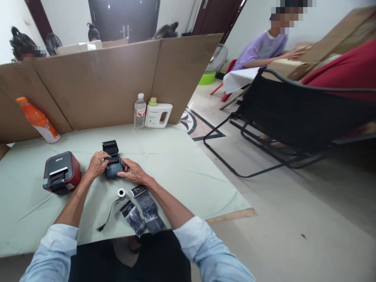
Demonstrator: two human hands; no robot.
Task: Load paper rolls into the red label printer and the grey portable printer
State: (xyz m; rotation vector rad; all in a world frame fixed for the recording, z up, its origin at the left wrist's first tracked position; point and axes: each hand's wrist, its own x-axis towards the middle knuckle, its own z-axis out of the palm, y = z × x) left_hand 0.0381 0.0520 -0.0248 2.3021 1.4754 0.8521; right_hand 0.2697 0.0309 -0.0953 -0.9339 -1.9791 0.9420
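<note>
A small dark label printer [113,170] sits on the table with its lid [110,147] raised. My left hand [98,164] reaches over its left side, fingers closed at the opened compartment; what they pinch is too small to make out. My right hand [132,170] grips the printer's right side, thumb at the near edge. Just in front lies a small white-ended roll [121,192] with a strip trailing toward me. Beside it are two dark rolls of labels, a left one [133,218] and a right one [149,207], partly unrolled and near the table's front edge.
A larger red-and-black printer [62,172] stands left of my left arm. At the cardboard partition [114,86] are an orange bottle [39,119], a clear water bottle [140,111] and a white jug [158,115]. A black folding chair [293,113] and a seated person [264,49] are to the right.
</note>
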